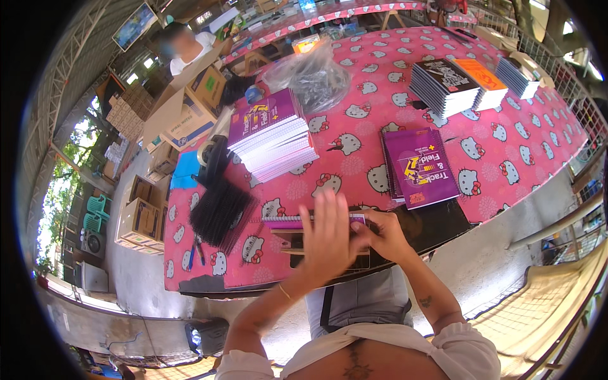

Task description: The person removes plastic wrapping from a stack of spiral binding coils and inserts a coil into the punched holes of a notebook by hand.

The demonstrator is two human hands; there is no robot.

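Observation:
At the table's front edge, a purple notebook (285, 221) stands on its side, its edge lined with a row of binding loops facing up. My right hand (387, 235) grips its right end, fingers bent round the corner. My left hand (329, 235) is raised against the near side with fingers stretched out, hiding the middle of the notebook. Beneath it is a brown wooden piece (288, 242), partly covered. Beyond my right hand lies a small stack of purple spiral notebooks (421, 168). To the left sits a heap of black binding coils (218, 212).
A tall stack of purple-covered notebooks (269, 130) stands behind the coils, beside a tape roll (206, 152) and a clear plastic bag (313, 79). Black-covered notebooks (443, 88) and orange ones (482, 79) stand far right. Pens (197, 252) lie at left. A person (190, 50) is by the cartons (193, 111).

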